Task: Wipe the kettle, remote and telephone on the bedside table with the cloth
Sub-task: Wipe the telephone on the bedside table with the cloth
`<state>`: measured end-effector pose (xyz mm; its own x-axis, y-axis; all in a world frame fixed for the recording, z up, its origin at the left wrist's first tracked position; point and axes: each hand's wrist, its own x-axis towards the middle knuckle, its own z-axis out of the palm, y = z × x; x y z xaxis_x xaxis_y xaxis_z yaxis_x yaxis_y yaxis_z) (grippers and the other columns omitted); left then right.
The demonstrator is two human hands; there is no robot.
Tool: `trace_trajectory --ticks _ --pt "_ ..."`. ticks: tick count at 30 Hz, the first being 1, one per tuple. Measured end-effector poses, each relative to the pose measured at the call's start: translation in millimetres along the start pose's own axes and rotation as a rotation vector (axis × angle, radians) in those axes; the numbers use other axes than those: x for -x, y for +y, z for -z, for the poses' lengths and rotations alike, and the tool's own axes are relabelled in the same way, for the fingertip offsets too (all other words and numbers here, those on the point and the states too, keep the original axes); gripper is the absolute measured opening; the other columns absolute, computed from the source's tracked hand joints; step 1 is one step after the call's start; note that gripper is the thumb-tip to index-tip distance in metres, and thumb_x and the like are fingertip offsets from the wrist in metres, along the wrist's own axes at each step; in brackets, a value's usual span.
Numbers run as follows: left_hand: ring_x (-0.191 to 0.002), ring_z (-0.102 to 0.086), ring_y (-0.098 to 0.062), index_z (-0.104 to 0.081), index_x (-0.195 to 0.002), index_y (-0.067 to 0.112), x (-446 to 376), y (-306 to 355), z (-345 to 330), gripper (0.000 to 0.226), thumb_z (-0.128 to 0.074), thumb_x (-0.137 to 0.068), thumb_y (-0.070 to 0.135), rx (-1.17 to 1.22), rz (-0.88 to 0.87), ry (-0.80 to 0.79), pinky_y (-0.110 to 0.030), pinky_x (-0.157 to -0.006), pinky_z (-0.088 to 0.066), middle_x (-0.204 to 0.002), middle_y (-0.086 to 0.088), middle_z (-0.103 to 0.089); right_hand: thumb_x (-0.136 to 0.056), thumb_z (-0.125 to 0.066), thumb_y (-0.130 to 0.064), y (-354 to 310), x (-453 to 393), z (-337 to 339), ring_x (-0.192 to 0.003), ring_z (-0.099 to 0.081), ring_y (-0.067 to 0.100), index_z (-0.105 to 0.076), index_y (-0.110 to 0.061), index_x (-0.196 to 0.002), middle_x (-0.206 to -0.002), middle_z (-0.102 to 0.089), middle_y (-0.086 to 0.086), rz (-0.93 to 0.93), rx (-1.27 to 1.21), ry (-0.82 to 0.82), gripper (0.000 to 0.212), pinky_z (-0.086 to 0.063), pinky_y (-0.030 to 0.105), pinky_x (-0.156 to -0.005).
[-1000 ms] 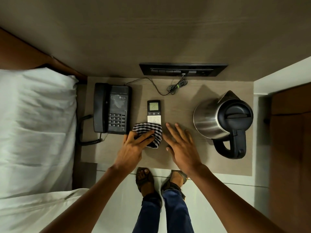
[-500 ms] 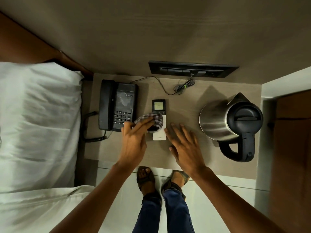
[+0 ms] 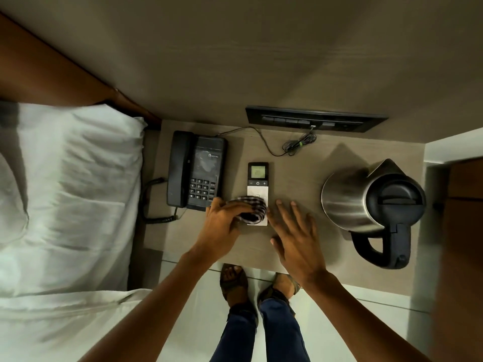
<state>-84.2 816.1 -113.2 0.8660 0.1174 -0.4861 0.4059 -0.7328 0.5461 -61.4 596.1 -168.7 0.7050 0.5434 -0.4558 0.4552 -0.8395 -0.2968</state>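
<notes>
On the bedside table (image 3: pixel 295 168) a white remote (image 3: pixel 257 178) with a dark screen end lies in the middle. My left hand (image 3: pixel 222 228) holds a bunched checked cloth (image 3: pixel 251 210) pressed on the remote's near half. My right hand (image 3: pixel 295 236) lies flat on the table just right of the remote, fingers spread, holding nothing. A black telephone (image 3: pixel 196 169) sits to the left, its keypad beside my left hand. A steel kettle (image 3: pixel 371 205) with a black lid and handle stands at the right.
A coiled thin cable (image 3: pixel 298 145) runs to a black switch panel (image 3: pixel 316 118) on the wall behind. A bed with white pillow and sheet (image 3: pixel 70 192) lies left of the table. A wooden door (image 3: pixel 462 244) is at the right. My sandalled feet (image 3: pixel 258 283) stand below the table's front edge.
My left hand carried the cloth up the remote toward the screen, then back down onto its near half. My right hand stayed flat beside the remote.
</notes>
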Motion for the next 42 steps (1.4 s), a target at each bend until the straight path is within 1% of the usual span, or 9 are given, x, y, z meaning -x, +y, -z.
trace_trajectory --ticks 3,6,12,14,17,20,26,30,42 --pt "-0.115 -0.051 -0.026 -0.066 -0.130 0.024 21.0 -4.2 20.0 0.048 -0.052 -0.096 -0.007 0.231 0.182 0.105 -0.034 -0.097 -0.052 -0.127 -0.007 -0.055 -0.107 -0.057 -0.044 -5.4 -2.5 10.2 -0.166 -0.003 0.039 -0.009 -0.032 -0.171 -0.181 -0.006 0.007 -0.011 -0.023 -0.056 0.081 -0.023 0.066 -0.128" --pt "-0.095 -0.065 -0.028 -0.065 -0.130 0.028 28.4 -7.3 49.5 0.049 -0.049 -0.098 -0.006 0.376 0.244 0.261 -0.034 -0.075 -0.063 -0.119 -0.013 -0.053 -0.107 -0.061 -0.041 -15.6 -9.9 20.5 -0.166 -0.014 0.038 -0.016 -0.026 -0.172 -0.179 -0.016 0.012 -0.032 -0.067 -0.064 0.080 -0.030 0.059 -0.127" --pt "-0.096 -0.065 -0.039 -0.065 -0.130 0.030 11.8 -27.1 83.9 0.052 -0.049 -0.097 -0.007 0.370 0.258 0.434 -0.030 -0.068 -0.060 -0.121 -0.015 -0.057 -0.107 -0.062 -0.033 -37.9 -31.2 19.7 -0.163 -0.023 0.032 -0.009 -0.030 -0.172 -0.181 0.005 0.008 0.054 -0.121 -0.001 0.084 -0.042 0.049 -0.123" --pt "-0.107 -0.060 -0.036 -0.063 -0.126 0.035 3.2 -29.8 90.8 0.057 -0.049 -0.095 -0.010 0.321 0.198 0.491 -0.025 -0.073 -0.057 -0.120 0.011 -0.059 -0.110 -0.058 -0.037 -40.1 -37.2 17.0 -0.164 -0.022 0.030 -0.012 -0.031 -0.172 -0.181 0.008 0.005 0.047 -0.086 0.014 0.077 -0.041 0.048 -0.123" --pt "-0.112 -0.047 -0.026 -0.061 -0.129 0.035 -6.5 -35.3 102.1 0.065 -0.048 -0.088 -0.014 0.200 0.098 0.550 -0.040 -0.091 -0.054 -0.111 0.049 -0.046 -0.112 -0.051 -0.043 -46.4 -42.0 14.8 -0.165 -0.021 0.027 -0.015 -0.030 -0.172 -0.181 0.006 0.001 -0.041 -0.084 0.057 0.070 -0.044 0.046 -0.121" --pt "-0.112 -0.042 -0.020 -0.061 -0.138 0.022 -18.3 -39.4 108.7 0.062 -0.051 -0.087 -0.012 0.061 0.032 0.569 -0.044 -0.094 -0.051 -0.131 0.017 -0.060 -0.110 -0.057 -0.033 -56.4 -44.0 20.0 -0.164 -0.020 0.035 -0.028 -0.026 -0.170 -0.181 -0.006 0.007 -0.144 -0.167 0.131 0.067 -0.043 0.053 -0.122" --pt "-0.118 -0.050 -0.034 -0.058 -0.143 0.017 -59.6 -28.8 107.4 0.061 -0.054 -0.086 -0.004 -0.349 -0.202 0.390 -0.045 -0.093 -0.046 -0.149 0.000 -0.058 -0.112 -0.051 -0.036 -107.6 -64.2 21.2 -0.165 -0.018 0.024 -0.011 -0.019 -0.172 -0.181 -0.008 0.006 0.062 -0.324 0.070 0.074 -0.034 0.045 -0.130" --pt "-0.140 -0.037 -0.036 -0.041 -0.155 0.018 -79.5 -33.5 95.9 0.069 -0.060 -0.089 0.010 -0.518 -0.182 0.163 -0.047 -0.115 -0.035 -0.163 -0.003 -0.039 -0.109 -0.059 -0.028 -131.5 -83.9 9.6 -0.167 -0.003 0.021 0.003 -0.015 -0.172 -0.181 -0.003 0.005 0.017 -0.399 -0.038 0.089 -0.016 0.047 -0.136" --pt "-0.143 -0.039 -0.034 -0.039 -0.156 0.017 -2.1 -81.7 63.4 0.073 -0.061 -0.089 -0.001 -0.305 -0.140 0.071 -0.052 -0.113 -0.042 -0.162 -0.002 -0.040 -0.107 -0.062 -0.030 -129.2 -78.8 -7.2 -0.167 -0.006 0.022 -0.017 -0.015 -0.171 -0.179 -0.018 0.006 0.024 -0.422 0.037 0.080 -0.020 0.047 -0.135"
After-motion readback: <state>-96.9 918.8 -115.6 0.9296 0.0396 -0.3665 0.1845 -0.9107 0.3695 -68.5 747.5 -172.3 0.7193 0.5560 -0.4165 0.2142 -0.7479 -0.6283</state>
